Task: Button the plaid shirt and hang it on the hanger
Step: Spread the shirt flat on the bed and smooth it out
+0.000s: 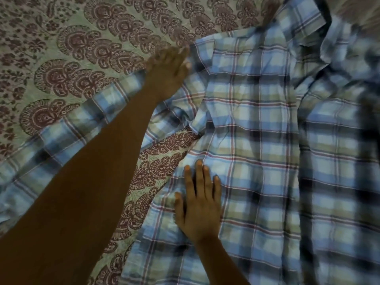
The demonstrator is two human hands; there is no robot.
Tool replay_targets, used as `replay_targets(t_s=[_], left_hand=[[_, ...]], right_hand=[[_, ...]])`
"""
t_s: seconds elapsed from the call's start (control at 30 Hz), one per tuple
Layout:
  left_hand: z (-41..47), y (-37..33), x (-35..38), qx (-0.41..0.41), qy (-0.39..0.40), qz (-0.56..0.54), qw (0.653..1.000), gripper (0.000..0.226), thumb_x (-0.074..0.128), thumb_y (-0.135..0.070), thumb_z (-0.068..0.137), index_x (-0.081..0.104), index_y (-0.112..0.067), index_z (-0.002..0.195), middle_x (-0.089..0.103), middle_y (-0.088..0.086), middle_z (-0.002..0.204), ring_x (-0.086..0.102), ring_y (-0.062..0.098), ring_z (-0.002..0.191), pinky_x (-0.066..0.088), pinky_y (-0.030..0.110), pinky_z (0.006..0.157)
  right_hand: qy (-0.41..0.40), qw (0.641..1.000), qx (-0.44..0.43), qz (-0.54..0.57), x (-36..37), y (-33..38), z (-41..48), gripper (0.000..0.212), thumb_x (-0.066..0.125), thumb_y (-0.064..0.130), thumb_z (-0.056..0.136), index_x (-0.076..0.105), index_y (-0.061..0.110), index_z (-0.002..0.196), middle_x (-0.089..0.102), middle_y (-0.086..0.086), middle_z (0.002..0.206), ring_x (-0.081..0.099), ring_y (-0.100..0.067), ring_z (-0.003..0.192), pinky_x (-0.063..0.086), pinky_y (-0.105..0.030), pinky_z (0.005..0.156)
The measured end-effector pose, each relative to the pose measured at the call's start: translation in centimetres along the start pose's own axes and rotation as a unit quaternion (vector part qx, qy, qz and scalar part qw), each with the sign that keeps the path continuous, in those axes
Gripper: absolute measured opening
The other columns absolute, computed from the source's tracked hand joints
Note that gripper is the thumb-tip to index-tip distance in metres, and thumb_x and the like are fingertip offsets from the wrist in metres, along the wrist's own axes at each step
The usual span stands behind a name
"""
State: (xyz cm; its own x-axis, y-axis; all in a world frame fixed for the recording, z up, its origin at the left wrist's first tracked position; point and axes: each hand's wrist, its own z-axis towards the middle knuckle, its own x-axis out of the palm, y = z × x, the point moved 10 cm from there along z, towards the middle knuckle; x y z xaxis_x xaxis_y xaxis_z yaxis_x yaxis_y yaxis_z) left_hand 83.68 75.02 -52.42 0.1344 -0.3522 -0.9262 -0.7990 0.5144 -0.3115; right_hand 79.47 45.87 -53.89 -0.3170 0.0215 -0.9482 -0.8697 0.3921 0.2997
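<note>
Head view: one shirt (257, 140) lies spread on a bed (61, 48), its sleeve (72, 130) running to the left frame edge, with bare bedspread beyond. The right hand (198, 208) presses flat on the shirt's near side, fingers straight, holding nothing. The left hand (168, 68), blurred, touches the shoulder edge; I cannot tell its grip.

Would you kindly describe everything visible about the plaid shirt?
The plaid shirt, light fabric in blue, pale green and white with red lines, lies spread and wrinkled on the patterned bedspread, collar toward upper right, one sleeve stretching lower left. The left hand touches its shoulder; the right hand presses flat on its body.
</note>
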Motion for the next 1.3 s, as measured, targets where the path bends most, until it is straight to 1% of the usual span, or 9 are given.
replay_targets(t_s=[0.2, 0.47, 0.57, 0.73, 0.87, 0.93, 1.03, 1.13, 1.3], left_hand=[[-3.0, 2.9, -0.9, -0.140, 0.005, 0.024, 0.990, 0.049, 0.022, -0.040, 0.100, 0.021, -0.024, 0.146, 0.006, 0.011, 0.158, 0.006, 0.030, 0.145, 0.003, 0.051, 0.115], [-16.0, -5.0, -0.4, -0.022, -0.081, -0.077, 0.994, 0.056, 0.028, -0.045, 0.091, 0.051, -0.014, 0.132, 0.031, 0.020, 0.149, 0.028, 0.035, 0.139, 0.023, 0.052, 0.113], [-21.4, -9.3, 0.9, 0.013, -0.088, -0.172, 0.981, 0.063, 0.029, -0.052, 0.088, 0.060, -0.007, 0.120, 0.050, 0.021, 0.135, 0.047, 0.036, 0.124, 0.037, 0.050, 0.104], [-30.0, -16.3, 5.5, 0.009, -0.015, -0.303, 0.953, 0.040, 0.050, -0.038, 0.085, 0.067, -0.007, 0.104, 0.068, 0.014, 0.103, 0.062, 0.027, 0.092, 0.046, 0.029, 0.081], [-35.3, -22.7, 11.2, 0.060, 0.094, -0.316, 0.942, 0.042, 0.049, -0.041, 0.080, 0.068, -0.012, 0.102, 0.071, 0.009, 0.096, 0.065, 0.028, 0.088, 0.053, 0.040, 0.083], [-37.5, -26.0, 13.8, 0.110, 0.141, -0.274, 0.945, 0.041, 0.056, -0.038, 0.079, 0.067, -0.012, 0.109, 0.069, 0.012, 0.105, 0.064, 0.031, 0.097, 0.050, 0.040, 0.090], [-40.2, -31.0, 17.0, 0.168, 0.144, -0.133, 0.966, 0.042, 0.066, -0.036, 0.068, 0.067, -0.015, 0.105, 0.066, 0.010, 0.100, 0.061, 0.037, 0.092, 0.051, 0.044, 0.076], [-40.8, -33.4, 18.4, 0.126, 0.126, -0.030, 0.984, 0.056, 0.077, -0.038, 0.063, 0.061, -0.019, 0.113, 0.062, 0.009, 0.102, 0.056, 0.038, 0.097, 0.042, 0.047, 0.078], [-41.1, -36.5, 19.5, 0.122, 0.121, 0.091, 0.981, 0.095, 0.069, -0.066, 0.051, 0.045, -0.019, 0.131, 0.058, 0.013, 0.117, 0.055, 0.034, 0.104, 0.037, 0.047, 0.088]], right_hand=[[-0.008, 0.999, -0.011, 0.034, -0.4, 0.2, -0.2, 0.057, 0.029, 0.039, 0.094, 0.030, 0.015, 0.145, 0.028, -0.013, 0.152, 0.022, -0.027, 0.143, 0.011, -0.047, 0.115], [0.033, 0.993, -0.074, 0.087, -3.2, -2.7, -2.4, 0.054, 0.028, 0.036, 0.094, 0.037, 0.009, 0.140, 0.032, -0.014, 0.150, 0.028, -0.028, 0.141, 0.017, -0.043, 0.118], [-0.010, 0.996, -0.007, 0.089, -6.5, -8.4, -6.2, 0.053, 0.031, 0.033, 0.095, 0.031, 0.010, 0.142, 0.033, -0.014, 0.150, 0.026, -0.026, 0.139, 0.009, -0.036, 0.116], [-0.049, 0.988, 0.136, 0.052, -10.0, -18.9, -14.9, 0.062, 0.011, 0.044, 0.097, 0.034, 0.006, 0.140, 0.038, -0.022, 0.145, 0.027, -0.029, 0.134, 0.017, -0.041, 0.108], [-0.042, 0.955, 0.294, -0.006, -11.3, -27.1, -21.5, 0.053, 0.031, 0.034, 0.090, 0.047, 0.003, 0.129, 0.049, -0.026, 0.134, 0.050, -0.041, 0.120, 0.039, -0.049, 0.100], [0.007, 0.953, 0.301, -0.011, -10.6, -28.8, -22.9, 0.057, 0.028, 0.034, 0.087, 0.048, 0.002, 0.130, 0.049, -0.027, 0.134, 0.052, -0.044, 0.118, 0.042, -0.056, 0.096], [0.096, 0.967, 0.237, -0.010, -9.0, -29.4, -24.4, 0.066, 0.024, 0.041, 0.085, 0.041, 0.004, 0.137, 0.043, -0.023, 0.142, 0.045, -0.042, 0.126, 0.041, -0.055, 0.099], [0.096, 0.976, 0.193, -0.009, -10.0, -30.0, -24.7, 0.058, 0.031, 0.040, 0.086, 0.051, 0.007, 0.130, 0.052, -0.020, 0.134, 0.054, -0.039, 0.118, 0.043, -0.057, 0.096], [0.082, 0.989, 0.092, -0.080, -12.1, -33.3, -26.0, 0.073, 0.063, 0.059, 0.067, 0.056, 0.010, 0.121, 0.056, -0.018, 0.130, 0.049, -0.040, 0.124, 0.015, -0.056, 0.110]])
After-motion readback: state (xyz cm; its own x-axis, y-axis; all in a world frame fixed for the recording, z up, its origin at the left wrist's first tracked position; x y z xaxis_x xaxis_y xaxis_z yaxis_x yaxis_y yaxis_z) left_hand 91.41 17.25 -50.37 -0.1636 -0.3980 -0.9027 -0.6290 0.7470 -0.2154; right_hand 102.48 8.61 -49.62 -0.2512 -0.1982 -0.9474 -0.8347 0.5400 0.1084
